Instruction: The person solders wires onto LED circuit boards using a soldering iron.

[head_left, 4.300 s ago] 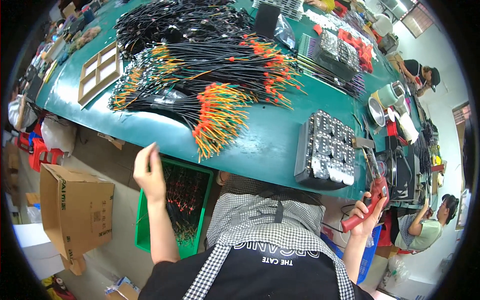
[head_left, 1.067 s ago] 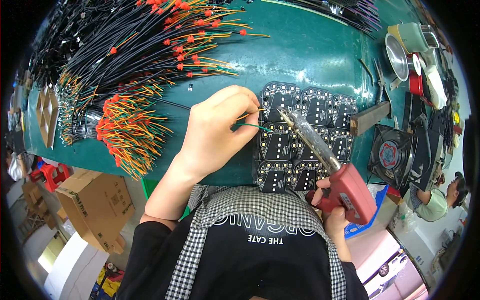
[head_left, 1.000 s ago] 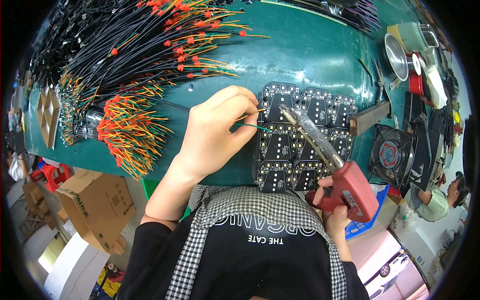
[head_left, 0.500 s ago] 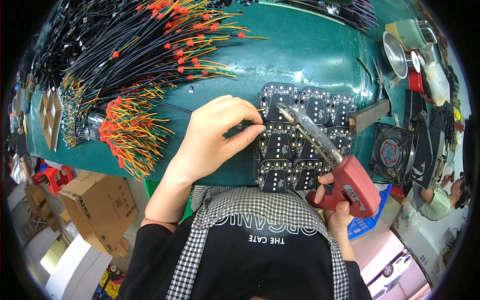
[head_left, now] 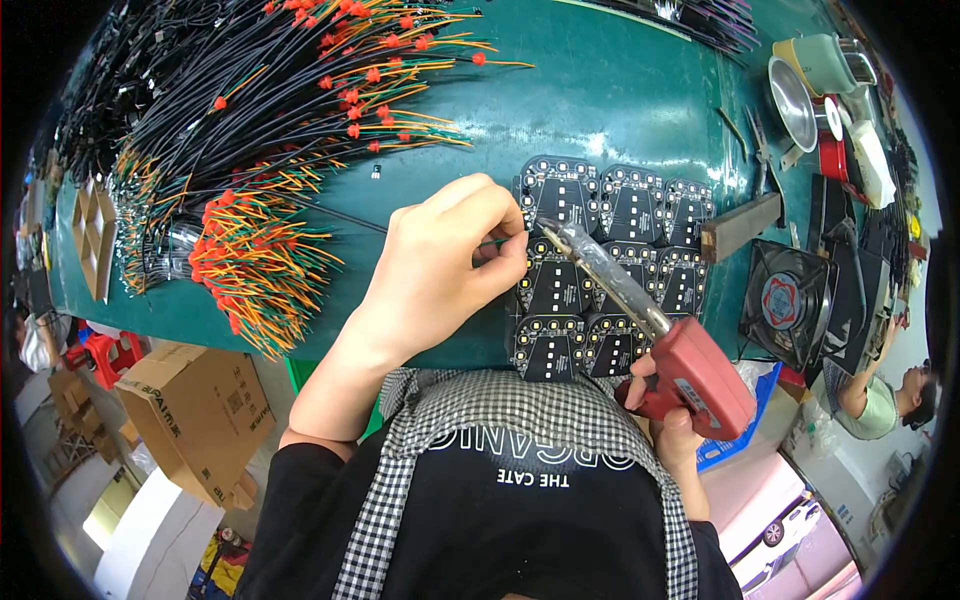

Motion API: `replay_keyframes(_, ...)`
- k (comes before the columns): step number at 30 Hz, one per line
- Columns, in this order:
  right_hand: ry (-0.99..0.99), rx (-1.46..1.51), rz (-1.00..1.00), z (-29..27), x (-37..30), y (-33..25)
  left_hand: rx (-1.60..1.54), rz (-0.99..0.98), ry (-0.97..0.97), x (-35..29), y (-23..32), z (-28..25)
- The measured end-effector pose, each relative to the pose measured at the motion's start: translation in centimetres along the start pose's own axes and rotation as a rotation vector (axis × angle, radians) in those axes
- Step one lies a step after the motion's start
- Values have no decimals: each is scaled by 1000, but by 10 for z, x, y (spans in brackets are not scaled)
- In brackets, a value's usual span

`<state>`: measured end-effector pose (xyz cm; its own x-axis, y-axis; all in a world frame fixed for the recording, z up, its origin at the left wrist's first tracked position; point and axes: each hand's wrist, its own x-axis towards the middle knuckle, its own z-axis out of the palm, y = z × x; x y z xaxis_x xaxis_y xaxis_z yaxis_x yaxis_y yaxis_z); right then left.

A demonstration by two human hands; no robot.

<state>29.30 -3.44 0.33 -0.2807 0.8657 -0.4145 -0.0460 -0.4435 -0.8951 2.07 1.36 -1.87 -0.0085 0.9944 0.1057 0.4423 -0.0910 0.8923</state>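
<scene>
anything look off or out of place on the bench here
Nothing stands out. The black circuit boards lie in a tidy block on the green table, and the wire bundles are bunched, not spilled.

- Left hand (head_left: 440, 270) at frame centre, forearm rising from lower left, fingers curled, thumb and forefinger pinched together.
- Right hand (head_left: 660, 415) at lower right, fist closed in a grip, wrist bent.
</scene>
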Motion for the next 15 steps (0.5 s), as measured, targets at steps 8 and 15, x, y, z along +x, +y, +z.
replay_keyframes(8,81,-245,-59,13,2,-6,122,13,-32,4,2,-6)
replay_keyframes(15,33,-12,28,-4,0,2,201,32,-46,3,2,-4)
